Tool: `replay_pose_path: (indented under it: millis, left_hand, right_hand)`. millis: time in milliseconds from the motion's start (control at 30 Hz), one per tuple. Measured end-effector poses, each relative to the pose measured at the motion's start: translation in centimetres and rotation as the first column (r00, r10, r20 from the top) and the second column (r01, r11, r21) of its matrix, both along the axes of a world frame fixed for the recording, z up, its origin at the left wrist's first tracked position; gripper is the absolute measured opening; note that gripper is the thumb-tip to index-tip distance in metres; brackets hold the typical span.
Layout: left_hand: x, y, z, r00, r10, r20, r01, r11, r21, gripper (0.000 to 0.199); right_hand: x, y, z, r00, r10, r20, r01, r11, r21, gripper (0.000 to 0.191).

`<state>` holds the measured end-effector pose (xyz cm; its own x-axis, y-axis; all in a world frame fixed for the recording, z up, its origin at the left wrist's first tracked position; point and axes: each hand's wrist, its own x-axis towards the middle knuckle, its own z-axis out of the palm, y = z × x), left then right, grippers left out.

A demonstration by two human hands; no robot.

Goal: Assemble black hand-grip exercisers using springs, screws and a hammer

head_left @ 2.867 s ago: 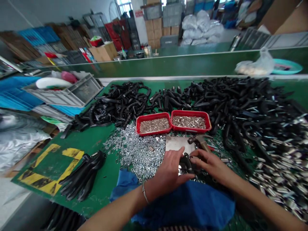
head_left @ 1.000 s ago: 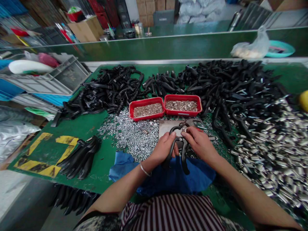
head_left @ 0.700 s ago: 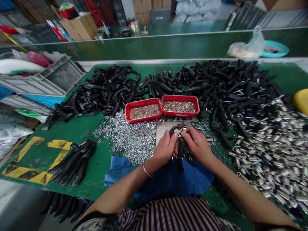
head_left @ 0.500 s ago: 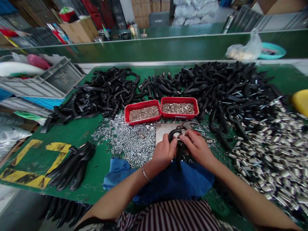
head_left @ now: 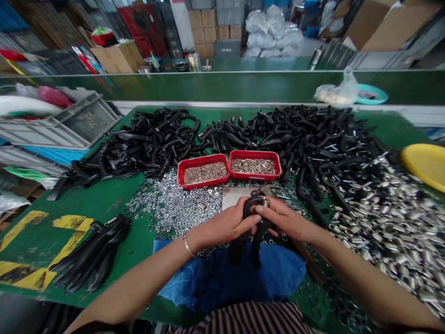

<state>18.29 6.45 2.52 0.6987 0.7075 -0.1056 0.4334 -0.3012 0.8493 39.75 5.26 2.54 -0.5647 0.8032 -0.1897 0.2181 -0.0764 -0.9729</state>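
Green workbench (head_left: 139, 283), with a black plier-shaped piece (head_left: 256, 250) held over it

Across the far side of the bench, right of centre, lies the biggest heap of black handles (head_left: 306, 132); a second heap of black parts (head_left: 146, 144) lies to its left. Nickel-coloured metal sleeves (head_left: 392, 232) cover the right side. A blue cloth (head_left: 208, 278) lies at the near edge, and a dense spread of small metal washers (head_left: 181, 204) reaches from it toward the trays. At front left, a bundle of black handles (head_left: 100, 253) overlaps one side of a yellow-and-black tape square (head_left: 24, 276).

The left red tray (head_left: 205, 184) and right red tray (head_left: 239, 176) stand end to end, each filled with small metal parts.

In front of them, the left hand (head_left: 241, 225) is closed around the curved upper end of the piece, its thumb pointing across. The right hand (head_left: 283, 218) meets it from the other side, thumb and fingers pinched on the same end. The two dark legs hang downward over the cloth; whether they touch it cannot be told.

A flat metal plate (head_left: 230, 197) shows just behind the hands, with the hammer (head_left: 267, 189) head at its right. Smallest, a bright ridged metal bit (head_left: 266, 202) shows at the right fingertips; whether they grip it is unclear.
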Motion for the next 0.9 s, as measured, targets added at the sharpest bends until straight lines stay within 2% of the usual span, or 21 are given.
replay_pose_path:
  millis: [133, 233, 300, 367, 467, 533, 600, 667, 733, 800, 833, 900]
  left_hand:
    - [0.1, -0.4, 2.0, 0.992, -0.083, -0.099, 0.08, 0.996, -0.035, 0.054]
    - [0.2, 0.6, 2.2, 0.992, -0.107, -0.069, 0.107, 0.994, 0.0, 0.062]
    - [0.0, 2.2, 1.2, 0.995, -0.102, -0.018, 0.103, 0.993, 0.052, 0.061]
    - [-0.2, 4.1, -0.4, 0.997, -0.067, -0.047, 0.071, 0.992, 0.1, 0.053]
    - [-0.4, 6.1, -3.0, 0.958, 0.029, -0.286, 0.015, 0.988, 0.151, 0.046]
    - [-0.2, 6.5, -4.0, 0.892, 0.089, -0.443, 0.011, 0.976, 0.218, 0.041]
    - [0.2, 6.7, -4.3, 0.839, 0.11, -0.534, 0.066, 0.952, 0.3, 0.033]
    - [0.8, 7.6, -3.8, 0.807, 0.14, -0.574, 0.122, 0.911, 0.394, 0.031]
    - [1.8, 9.5, -2.8, 0.797, 0.213, -0.566, 0.132, 0.851, 0.507, 0.031]
    - [2.9, 12.3, -1.9, 0.8, 0.285, -0.528, 0.126, 0.78, 0.613, 0.028]
    - [3.6, 13.9, -1.6, 0.798, 0.297, -0.524, 0.137, 0.758, 0.638, 0.027]
    - [4.8, 16.6, -1.5, 0.779, 0.282, -0.56, 0.183, 0.752, 0.634, 0.024]
  right_hand:
    - [0.1, -1.2, 1.6, 0.985, -0.054, 0.163, -0.001, 0.948, 0.319, 0.029]
    - [0.3, -0.7, 1.9, 0.977, -0.066, 0.205, -0.015, 0.929, 0.369, 0.031]
    - [0.3, 0.9, 1.3, 0.964, -0.075, 0.256, -0.026, 0.929, 0.368, 0.036]
    - [0.3, 3.5, 0.1, 0.928, -0.081, 0.364, -0.066, 0.925, 0.374, 0.038]
    - [1.0, 7.9, -1.7, 0.861, -0.221, 0.458, -0.004, 0.898, 0.44, 0.032]
    - [1.7, 10.6, -2.6, 0.815, -0.36, 0.455, 0.055, 0.829, 0.557, 0.025]
    - [2.5, 12.8, -3.5, 0.744, -0.46, 0.484, 0.021, 0.741, 0.672, 0.019]
    - [3.0, 14.6, -4.2, 0.654, -0.514, 0.555, -0.072, 0.688, 0.722, 0.018]
    - [3.1, 16.0, -4.8, 0.575, -0.518, 0.633, -0.159, 0.688, 0.708, 0.018]
    - [2.6, 17.1, -5.2, 0.527, -0.503, 0.685, -0.213, 0.702, 0.679, 0.016]
    - [2.2, 17.6, -5.3, 0.516, -0.497, 0.698, -0.225, 0.707, 0.67, 0.014]
    - [1.3, 18.2, -5.4, 0.512, -0.491, 0.705, -0.232, 0.711, 0.664, 0.01]
